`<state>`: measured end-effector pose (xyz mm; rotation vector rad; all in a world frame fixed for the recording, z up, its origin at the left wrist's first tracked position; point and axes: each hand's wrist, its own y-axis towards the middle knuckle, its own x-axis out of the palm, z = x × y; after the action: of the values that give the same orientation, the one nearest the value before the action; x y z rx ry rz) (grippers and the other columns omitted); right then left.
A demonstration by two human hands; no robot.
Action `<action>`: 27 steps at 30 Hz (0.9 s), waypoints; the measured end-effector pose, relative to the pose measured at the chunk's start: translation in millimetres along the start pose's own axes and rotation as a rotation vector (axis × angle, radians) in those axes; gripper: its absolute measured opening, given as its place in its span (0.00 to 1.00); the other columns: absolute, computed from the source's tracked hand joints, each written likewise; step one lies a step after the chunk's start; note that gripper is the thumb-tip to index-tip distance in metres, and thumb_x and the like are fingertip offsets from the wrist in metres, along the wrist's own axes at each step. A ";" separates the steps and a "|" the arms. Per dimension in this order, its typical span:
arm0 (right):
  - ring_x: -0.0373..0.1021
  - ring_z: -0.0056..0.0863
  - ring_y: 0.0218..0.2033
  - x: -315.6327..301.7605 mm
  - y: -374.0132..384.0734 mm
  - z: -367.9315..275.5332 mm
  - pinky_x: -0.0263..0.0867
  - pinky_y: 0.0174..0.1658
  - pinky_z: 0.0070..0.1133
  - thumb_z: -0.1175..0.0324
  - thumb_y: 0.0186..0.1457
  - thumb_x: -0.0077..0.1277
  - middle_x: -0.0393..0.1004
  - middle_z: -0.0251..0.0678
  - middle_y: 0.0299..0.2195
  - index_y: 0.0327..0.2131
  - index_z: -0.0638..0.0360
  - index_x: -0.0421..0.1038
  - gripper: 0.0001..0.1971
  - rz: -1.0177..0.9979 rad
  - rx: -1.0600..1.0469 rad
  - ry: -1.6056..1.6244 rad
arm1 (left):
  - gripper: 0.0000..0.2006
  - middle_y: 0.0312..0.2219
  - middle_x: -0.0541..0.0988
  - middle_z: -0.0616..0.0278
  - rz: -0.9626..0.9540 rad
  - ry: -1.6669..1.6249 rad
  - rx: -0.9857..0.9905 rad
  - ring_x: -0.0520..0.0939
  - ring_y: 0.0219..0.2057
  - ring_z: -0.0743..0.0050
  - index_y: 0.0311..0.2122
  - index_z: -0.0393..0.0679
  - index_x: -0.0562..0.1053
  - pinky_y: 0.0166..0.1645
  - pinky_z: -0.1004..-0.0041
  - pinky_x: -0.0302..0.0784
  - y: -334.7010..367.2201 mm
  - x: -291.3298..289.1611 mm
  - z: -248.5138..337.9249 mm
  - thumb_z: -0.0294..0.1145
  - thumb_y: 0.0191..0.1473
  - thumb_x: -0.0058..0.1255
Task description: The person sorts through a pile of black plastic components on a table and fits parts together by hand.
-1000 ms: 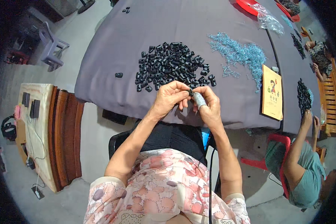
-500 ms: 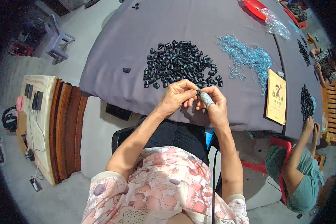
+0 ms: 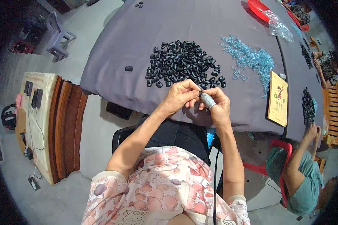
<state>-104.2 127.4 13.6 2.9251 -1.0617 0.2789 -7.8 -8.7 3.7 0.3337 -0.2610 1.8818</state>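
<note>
At the near edge of the cloth-covered table, my left hand [image 3: 179,98] and my right hand [image 3: 219,106] meet, fingertips pinched together. Between them is a small black plastic piece [image 3: 201,91], mostly hidden by the fingers. A grey wrapping [image 3: 207,99] covers my right thumb. Just beyond my hands lies a heap of small black hollow plastic pieces [image 3: 182,62], and one stray black piece [image 3: 129,68] sits left of it. Farther right is a spread of tiny bluish, shiny pieces [image 3: 251,58], too small to make out.
A yellow booklet [image 3: 278,99] lies at the table's right near edge. A red tray [image 3: 257,10] and clear plastic bag [image 3: 280,29] are at the far right. Another person's hands [image 3: 311,131] work beside a black heap. A wooden cabinet [image 3: 69,129] stands left, near a grey plastic chair [image 3: 57,37].
My fingers have shifted only slightly around the small black piece, the right thumb turning a little. At the right, the other person's hands have changed position beside their heap.
</note>
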 end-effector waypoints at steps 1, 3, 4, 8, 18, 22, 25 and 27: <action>0.68 0.17 0.22 -0.2 1.0 0.0 0.68 0.25 0.15 0.80 0.51 0.48 0.73 0.35 0.25 0.31 0.65 0.68 0.03 0.006 0.021 0.067 | 0.03 0.22 0.75 0.67 0.003 0.002 0.007 0.72 0.18 0.90 0.34 0.39 0.71 0.19 0.89 0.65 0.0 -0.4 0.5 0.26 0.54 0.48; 0.69 0.18 0.22 -1.3 2.3 -0.5 0.68 0.25 0.16 0.80 0.50 0.49 0.73 0.36 0.25 0.31 0.65 0.68 0.03 0.003 0.036 0.132 | 0.03 0.23 0.75 0.66 -0.024 0.010 -0.058 0.72 0.17 0.90 0.34 0.39 0.71 0.19 0.89 0.65 -0.6 -1.5 1.3 0.25 0.54 0.47; 0.69 0.18 0.22 -2.4 1.6 -0.7 0.68 0.24 0.16 0.80 0.50 0.49 0.73 0.36 0.25 0.30 0.65 0.68 0.03 0.000 0.060 0.121 | 0.03 0.23 0.75 0.66 -0.022 0.013 -0.050 0.72 0.17 0.90 0.34 0.39 0.71 0.19 0.89 0.65 -1.3 -1.7 2.0 0.25 0.54 0.47; 0.69 0.19 0.21 -1.8 0.0 -4.3 0.68 0.23 0.15 0.80 0.49 0.52 0.73 0.36 0.24 0.27 0.65 0.68 0.03 -0.052 0.031 0.130 | 0.03 0.21 0.74 0.68 -0.054 -0.053 -0.079 0.71 0.17 0.91 0.34 0.41 0.71 0.19 0.89 0.63 -3.5 -2.9 2.6 0.26 0.55 0.47; 0.65 0.15 0.17 -2.1 1.6 -0.3 0.61 0.19 0.13 0.81 0.47 0.53 0.70 0.34 0.22 0.25 0.64 0.67 0.04 -0.082 -0.036 0.055 | 0.03 0.19 0.74 0.67 -0.116 -0.064 -0.090 0.70 0.15 0.90 0.33 0.41 0.73 0.18 0.88 0.61 -2.0 -9.3 3.5 0.26 0.53 0.49; 0.64 0.15 0.17 -3.9 2.1 1.4 0.61 0.18 0.13 0.82 0.47 0.52 0.70 0.33 0.21 0.24 0.64 0.68 0.04 -0.084 -0.032 0.030 | 0.02 0.20 0.74 0.65 -0.115 -0.024 -0.106 0.70 0.14 0.90 0.30 0.39 0.72 0.16 0.89 0.61 -2.3 -7.0 10.3 0.25 0.52 0.50; 0.64 0.14 0.16 -7.1 2.0 1.0 0.61 0.17 0.13 0.82 0.46 0.51 0.70 0.33 0.21 0.24 0.64 0.68 0.03 -0.106 0.030 0.066 | 0.02 0.19 0.74 0.65 -0.144 -0.002 -0.105 0.70 0.14 0.90 0.29 0.39 0.72 0.16 0.88 0.61 -3.4 -8.9 8.8 0.25 0.52 0.50; 0.64 0.14 0.15 -8.1 1.6 -1.9 0.61 0.17 0.13 0.82 0.46 0.51 0.70 0.33 0.21 0.24 0.64 0.68 0.03 -0.120 0.034 0.013 | 0.02 0.19 0.74 0.66 -0.150 0.013 -0.114 0.70 0.14 0.90 0.29 0.39 0.72 0.17 0.88 0.61 -4.2 -8.8 10.4 0.25 0.52 0.50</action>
<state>-111.7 131.5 14.0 2.9978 -0.8840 0.3152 0.0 -18.6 10.3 0.2569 -0.3242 1.7134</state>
